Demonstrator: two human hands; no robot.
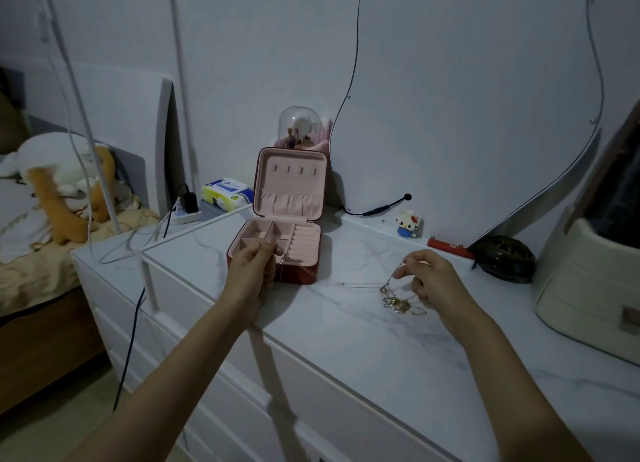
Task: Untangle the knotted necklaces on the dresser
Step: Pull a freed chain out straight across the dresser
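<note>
A small tangle of gold necklaces (pixel 398 302) lies on the white marble dresser top (pixel 363 350), right of centre. My right hand (pixel 433 278) pinches a thin chain just above the tangle, lifting part of it. A fine chain (pixel 346 284) stretches left from the tangle toward my left hand (pixel 252 271). That hand is closed on a thin silver chain that dangles in front of the open jewellery box (pixel 277 250).
The red box with pink lining stands open at the dresser's back, lid upright. Behind it sit a glass dome (pixel 299 127) and a wavy mirror (pixel 478 97). A toy figure (pixel 408 223), red object (pixel 448 246), dark helmet-like item (pixel 504 257) and cream case (pixel 588 281) lie to the right.
</note>
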